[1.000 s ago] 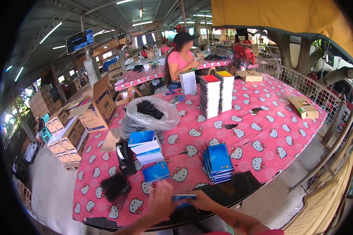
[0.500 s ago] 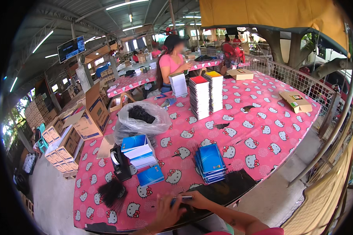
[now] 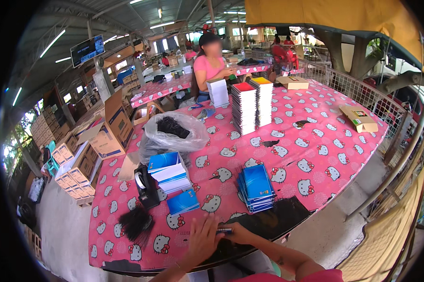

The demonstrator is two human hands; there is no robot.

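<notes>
At the near edge of the table, my right hand [image 3: 234, 233] is closed on a small blue notebook [image 3: 225, 231], seen nearly edge-on. My left hand [image 3: 205, 238] lies against its left side with fingers stretched out; part of the notebook is hidden behind it. Just beyond the left hand is a loose blue notebook cover stack [image 3: 183, 202]. To the right stands a pile of blue spiral notebooks [image 3: 256, 188]. A bunch of thin black binding coils [image 3: 136, 223] rests to the left.
A black tape dispenser [image 3: 146, 188] stands beside a stack of blue-covered page blocks [image 3: 169, 173]. Behind them is a clear plastic bag [image 3: 174, 134] with black contents. Tall notebook stacks [image 3: 244, 109], an open carton [image 3: 109, 133] and a person in pink [image 3: 208, 70] are farther off.
My left hand's fingers have drawn closer together and point more upward against the notebook. My right hand keeps its hold. The view has shifted slightly, and the far person's head has turned.
</notes>
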